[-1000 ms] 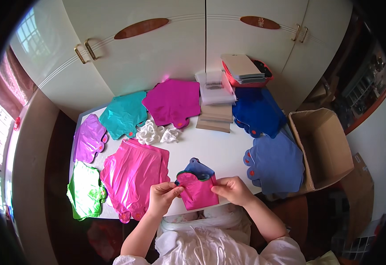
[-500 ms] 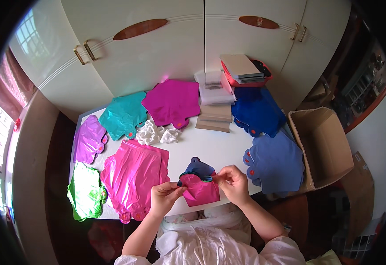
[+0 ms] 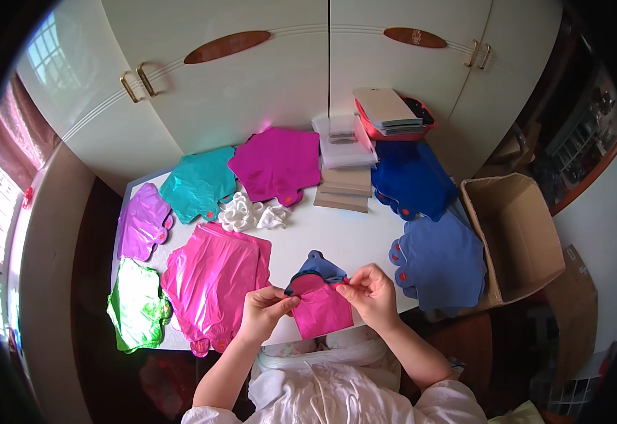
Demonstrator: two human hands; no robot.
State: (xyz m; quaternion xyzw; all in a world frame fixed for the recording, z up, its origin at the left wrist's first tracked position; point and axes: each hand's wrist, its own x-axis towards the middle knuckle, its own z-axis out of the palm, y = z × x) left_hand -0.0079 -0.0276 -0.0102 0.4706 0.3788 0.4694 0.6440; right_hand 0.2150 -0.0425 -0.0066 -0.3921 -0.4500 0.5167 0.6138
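Over the near edge of the worktop, pink-and-blue foil is held between left hand and right hand, its long axis running away from the body; the hands pinch opposite sides, equally near.

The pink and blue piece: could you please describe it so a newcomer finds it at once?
At the near edge of the white table, the left hand and right hand pinch one small piece between them. It is bright pink below and blue above, unlike the flat shapes lying around it, each mainly one colour.
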